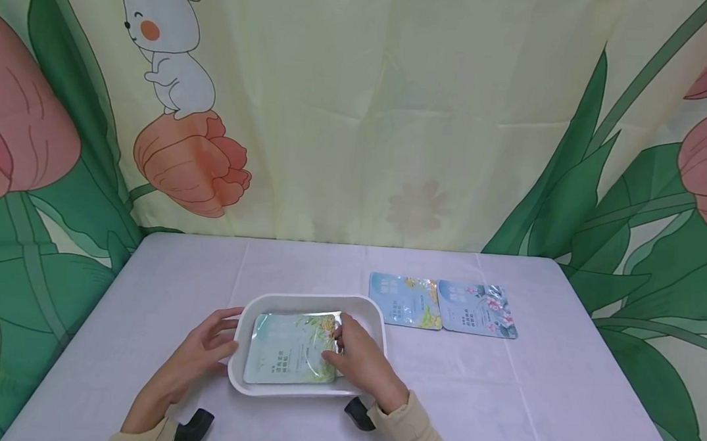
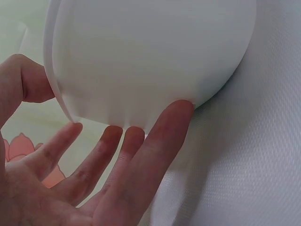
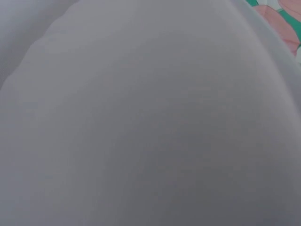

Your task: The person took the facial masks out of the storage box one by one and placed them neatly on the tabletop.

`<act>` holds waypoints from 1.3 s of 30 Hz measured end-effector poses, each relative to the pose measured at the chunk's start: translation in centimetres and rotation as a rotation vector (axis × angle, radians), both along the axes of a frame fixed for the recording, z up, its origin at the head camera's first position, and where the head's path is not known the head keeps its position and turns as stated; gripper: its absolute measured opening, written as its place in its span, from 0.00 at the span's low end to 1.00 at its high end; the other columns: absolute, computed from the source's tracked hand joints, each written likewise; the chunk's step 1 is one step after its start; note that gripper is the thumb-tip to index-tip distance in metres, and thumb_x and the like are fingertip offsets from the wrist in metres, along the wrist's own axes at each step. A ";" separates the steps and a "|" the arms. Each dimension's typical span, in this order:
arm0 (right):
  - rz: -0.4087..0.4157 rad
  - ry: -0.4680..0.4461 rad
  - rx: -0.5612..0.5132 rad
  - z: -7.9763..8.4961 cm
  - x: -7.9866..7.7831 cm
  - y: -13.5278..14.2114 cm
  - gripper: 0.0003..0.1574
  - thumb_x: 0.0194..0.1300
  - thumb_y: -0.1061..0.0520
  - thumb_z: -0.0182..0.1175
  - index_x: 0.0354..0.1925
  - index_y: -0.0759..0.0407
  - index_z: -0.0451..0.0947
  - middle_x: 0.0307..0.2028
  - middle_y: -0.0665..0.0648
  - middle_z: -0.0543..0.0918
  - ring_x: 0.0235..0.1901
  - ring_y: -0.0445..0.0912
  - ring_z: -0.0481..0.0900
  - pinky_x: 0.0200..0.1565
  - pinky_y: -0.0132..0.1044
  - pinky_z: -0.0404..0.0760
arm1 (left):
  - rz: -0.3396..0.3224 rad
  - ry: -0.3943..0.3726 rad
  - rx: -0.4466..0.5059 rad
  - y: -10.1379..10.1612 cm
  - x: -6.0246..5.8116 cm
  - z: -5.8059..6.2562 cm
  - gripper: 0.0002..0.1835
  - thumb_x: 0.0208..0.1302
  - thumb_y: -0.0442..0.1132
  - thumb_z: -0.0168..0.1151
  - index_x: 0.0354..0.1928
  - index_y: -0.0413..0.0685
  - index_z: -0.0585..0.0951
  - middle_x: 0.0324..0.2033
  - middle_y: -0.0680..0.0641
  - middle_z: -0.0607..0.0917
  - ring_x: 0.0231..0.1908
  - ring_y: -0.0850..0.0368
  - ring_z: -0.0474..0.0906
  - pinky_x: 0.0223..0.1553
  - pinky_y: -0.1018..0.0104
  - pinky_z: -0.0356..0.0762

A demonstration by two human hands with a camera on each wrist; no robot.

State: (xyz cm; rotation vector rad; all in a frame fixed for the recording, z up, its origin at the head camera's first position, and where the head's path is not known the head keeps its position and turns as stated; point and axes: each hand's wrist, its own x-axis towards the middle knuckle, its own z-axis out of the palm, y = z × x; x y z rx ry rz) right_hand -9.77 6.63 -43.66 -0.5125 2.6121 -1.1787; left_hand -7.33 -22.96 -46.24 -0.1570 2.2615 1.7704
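A light green face mask packet (image 1: pixel 291 349) with a plant print lies in a white plastic tray (image 1: pixel 237 373). My right hand (image 1: pixel 362 356) grips its right edge, thumb on top and fingers curled at the side. Whether other packets lie under it is hidden. At the tray's left end, my left hand (image 1: pixel 202 345) touches the outer wall and rim with spread fingertips; the left wrist view shows these fingers (image 2: pixel 164 127) against the white wall. Only a blurred pale surface fills most of the right wrist view, without the hand.
Behind and right of the tray, two blue packets lie side by side: one with yellow flowers (image 1: pixel 403 301), one with pink flowers (image 1: pixel 474 309). A white cloth (image 1: pixel 476 397) covers the table. A printed curtain (image 1: pixel 334 114) hangs along the back edge.
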 end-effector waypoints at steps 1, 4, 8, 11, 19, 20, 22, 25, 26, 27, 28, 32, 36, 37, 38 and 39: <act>0.000 -0.004 0.005 0.0 0.0 0.0 0.29 0.59 0.62 0.69 0.53 0.73 0.68 0.37 0.57 0.76 0.34 0.44 0.71 0.35 0.34 0.72 | 0.000 0.000 0.000 0.0 0.0 0.0 0.37 0.66 0.42 0.64 0.74 0.56 0.59 0.70 0.34 0.66 0.66 0.33 0.67 0.42 0.51 0.86; 0.010 -0.020 0.005 0.0 -0.1 -0.2 0.29 0.59 0.63 0.69 0.55 0.74 0.69 0.37 0.57 0.75 0.34 0.45 0.73 0.36 0.33 0.73 | 0.001 -0.004 0.004 0.0 0.0 0.1 0.37 0.66 0.42 0.65 0.74 0.56 0.59 0.69 0.34 0.66 0.67 0.33 0.67 0.43 0.51 0.86; 0.037 -0.041 -0.031 -0.1 0.0 -0.3 0.32 0.59 0.65 0.68 0.59 0.73 0.69 0.38 0.58 0.77 0.37 0.46 0.76 0.38 0.33 0.76 | 0.003 -0.008 0.009 0.0 0.0 0.1 0.37 0.66 0.41 0.64 0.74 0.56 0.60 0.69 0.34 0.67 0.66 0.33 0.68 0.42 0.51 0.86; 0.067 -0.053 -0.066 0.0 0.0 -0.4 0.33 0.59 0.67 0.67 0.62 0.71 0.68 0.39 0.60 0.81 0.37 0.46 0.80 0.39 0.34 0.78 | 0.001 -0.003 0.009 0.0 0.1 0.2 0.37 0.66 0.40 0.64 0.74 0.55 0.60 0.69 0.33 0.67 0.66 0.33 0.68 0.42 0.51 0.86; 0.101 -0.061 -0.074 -0.1 0.0 -0.4 0.33 0.62 0.71 0.60 0.65 0.66 0.66 0.44 0.64 0.84 0.41 0.50 0.85 0.41 0.37 0.83 | -0.004 0.002 0.007 0.0 0.1 0.2 0.37 0.66 0.41 0.64 0.74 0.55 0.60 0.69 0.34 0.67 0.66 0.33 0.68 0.42 0.51 0.86; 0.103 -0.056 -0.077 -0.1 0.0 -0.4 0.33 0.62 0.71 0.60 0.65 0.66 0.66 0.44 0.65 0.84 0.41 0.51 0.85 0.41 0.37 0.83 | -0.004 0.004 0.007 0.0 0.1 0.2 0.37 0.66 0.41 0.64 0.74 0.55 0.60 0.69 0.34 0.67 0.66 0.33 0.68 0.42 0.51 0.86; 0.104 -0.051 -0.082 -0.1 0.0 -0.4 0.33 0.63 0.72 0.59 0.65 0.67 0.65 0.44 0.65 0.84 0.42 0.52 0.85 0.41 0.38 0.83 | -0.005 0.006 0.010 0.0 0.1 0.1 0.37 0.66 0.41 0.64 0.74 0.55 0.60 0.69 0.34 0.67 0.66 0.33 0.68 0.42 0.51 0.86; 0.099 -0.037 -0.082 -0.1 0.1 -0.2 0.32 0.63 0.73 0.58 0.65 0.67 0.65 0.45 0.65 0.84 0.43 0.54 0.85 0.40 0.37 0.83 | -0.008 -0.002 0.022 0.2 -0.1 0.1 0.36 0.66 0.42 0.65 0.73 0.57 0.61 0.69 0.35 0.68 0.65 0.35 0.70 0.41 0.52 0.86; 0.095 -0.031 -0.082 -0.1 0.2 -0.1 0.32 0.63 0.73 0.57 0.65 0.67 0.65 0.45 0.65 0.83 0.42 0.54 0.85 0.40 0.37 0.83 | -0.011 -0.002 0.024 0.2 -0.1 0.1 0.36 0.66 0.42 0.65 0.73 0.57 0.61 0.69 0.35 0.68 0.65 0.35 0.70 0.41 0.52 0.86; 0.092 -0.023 -0.082 0.0 0.2 0.0 0.31 0.63 0.73 0.57 0.64 0.67 0.66 0.45 0.65 0.83 0.42 0.53 0.85 0.40 0.37 0.83 | -0.013 -0.002 0.024 0.3 -0.2 0.1 0.36 0.66 0.42 0.65 0.73 0.57 0.61 0.69 0.35 0.68 0.64 0.36 0.70 0.41 0.53 0.86; 0.089 -0.016 -0.083 0.0 0.2 0.0 0.31 0.64 0.73 0.56 0.64 0.66 0.66 0.45 0.65 0.83 0.41 0.52 0.84 0.39 0.36 0.82 | -0.016 -0.002 0.024 0.3 -0.2 0.1 0.36 0.66 0.42 0.64 0.73 0.57 0.61 0.69 0.35 0.68 0.64 0.36 0.71 0.40 0.53 0.86; 0.079 0.024 -0.084 0.3 0.2 0.1 0.30 0.64 0.73 0.55 0.64 0.66 0.67 0.45 0.64 0.82 0.39 0.49 0.83 0.37 0.34 0.81 | -0.024 0.015 0.021 0.2 -0.1 0.3 0.36 0.67 0.39 0.63 0.73 0.55 0.60 0.69 0.34 0.67 0.64 0.36 0.71 0.39 0.53 0.86; 0.073 0.046 -0.090 0.5 0.2 0.1 0.31 0.63 0.74 0.56 0.64 0.67 0.67 0.44 0.64 0.82 0.37 0.48 0.83 0.36 0.33 0.81 | -0.022 0.014 0.036 0.0 0.0 0.3 0.36 0.67 0.38 0.63 0.73 0.54 0.60 0.69 0.33 0.67 0.63 0.36 0.72 0.39 0.52 0.86; 0.072 0.046 -0.093 0.5 0.1 0.1 0.31 0.63 0.74 0.56 0.64 0.67 0.67 0.44 0.63 0.82 0.37 0.47 0.83 0.36 0.32 0.81 | -0.022 0.011 0.037 0.0 0.0 0.3 0.36 0.67 0.38 0.63 0.73 0.54 0.60 0.69 0.34 0.67 0.63 0.36 0.72 0.39 0.52 0.86; 0.070 0.048 -0.095 0.6 0.1 0.1 0.31 0.63 0.74 0.56 0.64 0.67 0.67 0.44 0.63 0.82 0.37 0.47 0.82 0.35 0.32 0.81 | -0.021 0.010 0.038 0.0 0.0 0.3 0.36 0.67 0.38 0.63 0.73 0.54 0.60 0.69 0.34 0.67 0.63 0.36 0.72 0.39 0.52 0.86; 0.069 0.052 -0.097 0.7 0.1 0.1 0.31 0.63 0.73 0.56 0.64 0.67 0.67 0.45 0.63 0.82 0.37 0.47 0.82 0.35 0.31 0.81 | -0.018 0.009 0.038 0.0 0.0 0.3 0.36 0.67 0.38 0.63 0.73 0.54 0.60 0.69 0.34 0.67 0.63 0.36 0.72 0.39 0.52 0.86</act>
